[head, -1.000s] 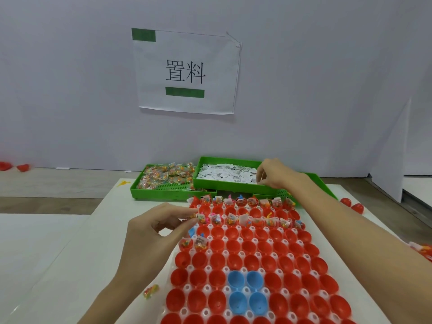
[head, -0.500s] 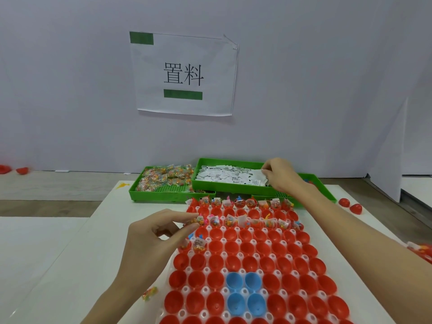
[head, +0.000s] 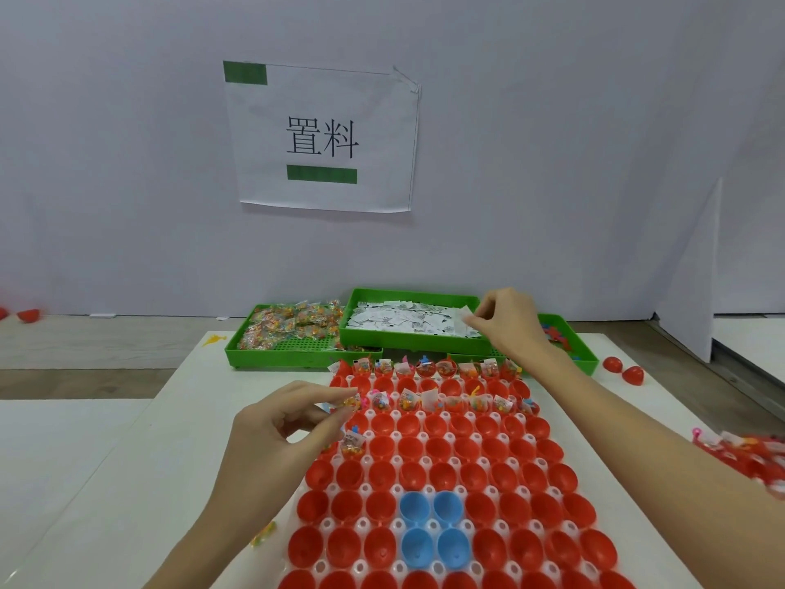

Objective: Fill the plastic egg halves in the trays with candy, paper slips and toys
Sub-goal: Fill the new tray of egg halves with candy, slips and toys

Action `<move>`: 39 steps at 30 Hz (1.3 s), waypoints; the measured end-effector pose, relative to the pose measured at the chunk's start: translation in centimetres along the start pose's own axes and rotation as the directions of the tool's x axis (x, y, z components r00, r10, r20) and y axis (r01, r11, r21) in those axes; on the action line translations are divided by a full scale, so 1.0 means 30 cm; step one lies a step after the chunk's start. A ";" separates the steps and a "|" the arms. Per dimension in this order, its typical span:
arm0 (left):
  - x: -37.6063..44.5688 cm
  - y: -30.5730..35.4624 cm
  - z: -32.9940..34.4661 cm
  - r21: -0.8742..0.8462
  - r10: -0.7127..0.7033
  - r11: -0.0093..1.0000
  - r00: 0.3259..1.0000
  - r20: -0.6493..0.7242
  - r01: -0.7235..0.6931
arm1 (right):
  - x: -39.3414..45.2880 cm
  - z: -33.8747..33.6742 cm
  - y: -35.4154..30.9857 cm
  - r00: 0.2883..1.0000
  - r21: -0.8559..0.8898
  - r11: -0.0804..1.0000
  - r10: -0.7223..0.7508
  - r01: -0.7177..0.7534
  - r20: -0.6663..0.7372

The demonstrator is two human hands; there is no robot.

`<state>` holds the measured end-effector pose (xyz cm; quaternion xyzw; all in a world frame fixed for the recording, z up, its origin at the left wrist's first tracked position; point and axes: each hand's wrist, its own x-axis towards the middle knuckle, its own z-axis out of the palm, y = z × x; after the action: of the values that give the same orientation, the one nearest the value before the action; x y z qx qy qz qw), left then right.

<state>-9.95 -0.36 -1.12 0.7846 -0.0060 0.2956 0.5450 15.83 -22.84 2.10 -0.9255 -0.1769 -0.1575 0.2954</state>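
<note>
Head view shows your right hand (head: 507,318) has slid right along the green plastic bin of white paper slips (head: 414,323) and now pinches one slip at its corner. Your left hand (head: 282,423) has stayed by the clear tray of red and blue plastic egg halves (head: 441,474), fingers curled, pinching a small candy packet (head: 352,402). Only the far rows are filled, so I think this slip goes into the next egg half.
</note>
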 end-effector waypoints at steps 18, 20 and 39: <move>-0.008 -0.001 0.009 0.011 -0.023 1.000 0.999 0.031 0.023 | -0.030 0.013 -0.015 0.999 0.009 1.000 -0.010 0.010 0.038; -0.007 -0.005 0.005 0.019 -0.030 0.999 0.999 0.039 0.029 | -0.026 0.022 -0.010 0.999 -0.025 0.999 -0.021 0.022 0.035; -0.012 0.001 0.015 -0.011 -0.027 1.000 0.999 0.034 0.027 | -0.368 -0.042 -0.277 0.914 0.442 0.870 -0.341 0.218 0.220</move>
<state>-10.04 -0.88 -1.37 0.7864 -0.0064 0.2746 0.5533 2.31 -19.85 2.79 -0.8203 -0.3805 -0.0209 0.4265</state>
